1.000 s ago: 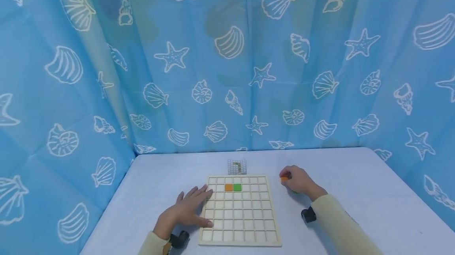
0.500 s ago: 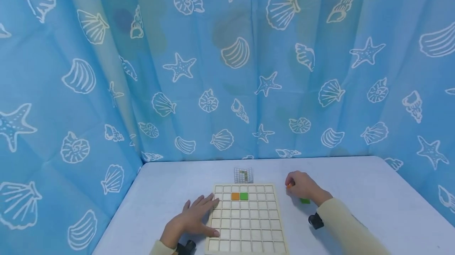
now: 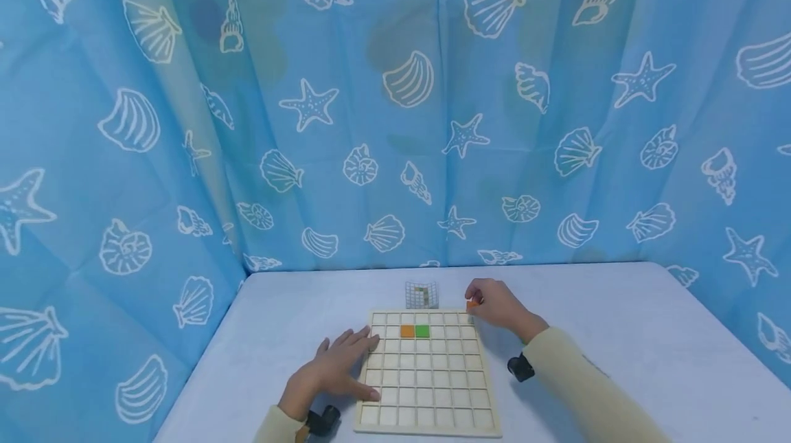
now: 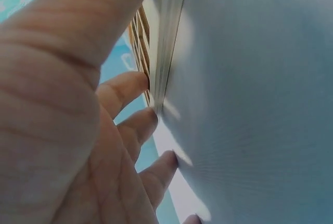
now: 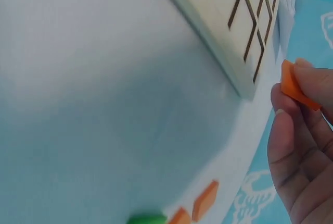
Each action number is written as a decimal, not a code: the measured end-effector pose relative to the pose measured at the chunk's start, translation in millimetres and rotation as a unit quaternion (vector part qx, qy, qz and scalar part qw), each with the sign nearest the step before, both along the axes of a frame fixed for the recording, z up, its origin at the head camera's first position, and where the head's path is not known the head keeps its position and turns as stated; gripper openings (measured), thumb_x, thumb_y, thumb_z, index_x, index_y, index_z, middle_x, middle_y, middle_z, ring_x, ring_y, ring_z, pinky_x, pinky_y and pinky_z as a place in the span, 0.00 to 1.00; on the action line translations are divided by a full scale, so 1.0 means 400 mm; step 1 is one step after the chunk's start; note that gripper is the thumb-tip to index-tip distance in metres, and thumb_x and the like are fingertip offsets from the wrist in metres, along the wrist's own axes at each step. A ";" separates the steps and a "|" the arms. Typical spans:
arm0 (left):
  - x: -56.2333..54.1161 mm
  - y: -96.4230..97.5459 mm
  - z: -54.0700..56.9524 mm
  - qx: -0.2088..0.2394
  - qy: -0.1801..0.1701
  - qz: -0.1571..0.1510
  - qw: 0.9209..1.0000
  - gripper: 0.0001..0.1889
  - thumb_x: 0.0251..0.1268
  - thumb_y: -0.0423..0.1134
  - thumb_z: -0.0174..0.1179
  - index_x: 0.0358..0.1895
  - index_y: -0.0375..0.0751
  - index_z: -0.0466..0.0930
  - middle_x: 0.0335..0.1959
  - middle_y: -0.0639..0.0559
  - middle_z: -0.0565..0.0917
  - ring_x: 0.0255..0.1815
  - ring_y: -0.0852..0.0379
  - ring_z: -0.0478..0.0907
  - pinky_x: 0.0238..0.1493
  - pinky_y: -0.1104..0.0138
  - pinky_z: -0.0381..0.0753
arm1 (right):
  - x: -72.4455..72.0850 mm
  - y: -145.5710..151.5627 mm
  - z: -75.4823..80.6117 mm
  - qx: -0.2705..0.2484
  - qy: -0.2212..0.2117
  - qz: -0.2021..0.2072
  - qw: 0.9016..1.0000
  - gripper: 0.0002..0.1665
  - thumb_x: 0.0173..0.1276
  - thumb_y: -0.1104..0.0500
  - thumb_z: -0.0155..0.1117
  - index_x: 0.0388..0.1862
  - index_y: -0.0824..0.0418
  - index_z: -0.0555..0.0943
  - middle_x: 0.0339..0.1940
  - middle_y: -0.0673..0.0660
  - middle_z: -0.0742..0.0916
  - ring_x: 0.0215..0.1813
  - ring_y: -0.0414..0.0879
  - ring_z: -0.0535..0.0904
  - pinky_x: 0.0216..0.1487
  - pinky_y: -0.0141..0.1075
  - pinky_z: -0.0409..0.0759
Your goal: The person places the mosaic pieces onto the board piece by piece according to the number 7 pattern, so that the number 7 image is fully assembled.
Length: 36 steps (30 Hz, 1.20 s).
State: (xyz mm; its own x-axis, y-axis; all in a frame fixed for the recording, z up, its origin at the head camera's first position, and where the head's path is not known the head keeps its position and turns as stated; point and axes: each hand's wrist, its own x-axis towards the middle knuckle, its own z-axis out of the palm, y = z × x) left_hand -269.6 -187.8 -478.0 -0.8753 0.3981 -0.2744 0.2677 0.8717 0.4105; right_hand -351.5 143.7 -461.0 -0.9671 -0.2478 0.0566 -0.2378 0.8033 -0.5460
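Currently, right hand pinches an orange tile near the far right corner of the gridded wooden board; left hand, fingers spread, touches the board's left edge.

Head view: the fingers of the right hand conceal most of the flat orange square tile. The pattern on the small curved grey-gridded card is too small to read. The left hand covers part of the left rim of the pale wooden grid board. Both cream fabric sleeves leave by the bottom edge.

Right wrist view: the right edge cuts off the right hand; the bottom edge truncates a blurred green tile.

Left wrist view: the left hand is cropped left and below.
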 end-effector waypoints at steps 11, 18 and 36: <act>-0.003 0.017 -0.004 -0.018 0.008 -0.009 1.000 0.52 0.49 0.66 0.70 0.77 0.52 0.58 0.80 0.47 0.55 0.81 0.38 0.48 0.74 0.30 0.43 | 0.016 -0.058 -0.032 -0.058 0.006 0.013 0.998 0.06 0.62 0.64 0.71 0.29 0.59 0.82 0.25 0.50 0.81 0.30 0.42 0.74 0.33 0.35 0.75; -0.011 0.022 -0.005 -0.024 0.008 -0.003 1.000 0.53 0.48 0.67 0.70 0.77 0.53 0.57 0.81 0.49 0.54 0.81 0.39 0.47 0.75 0.31 0.43 | 0.013 -0.079 -0.043 -0.067 0.002 0.016 0.998 0.02 0.64 0.64 0.70 0.32 0.59 0.84 0.29 0.49 0.85 0.34 0.41 0.78 0.39 0.38 0.81; 0.008 0.011 0.009 -0.032 0.010 0.008 0.999 0.54 0.47 0.67 0.71 0.77 0.52 0.58 0.81 0.48 0.55 0.81 0.39 0.48 0.75 0.31 0.43 | 0.028 -0.121 -0.063 -0.034 -0.049 0.051 0.997 0.05 0.62 0.63 0.72 0.28 0.56 0.85 0.28 0.48 0.84 0.34 0.42 0.76 0.39 0.37 0.80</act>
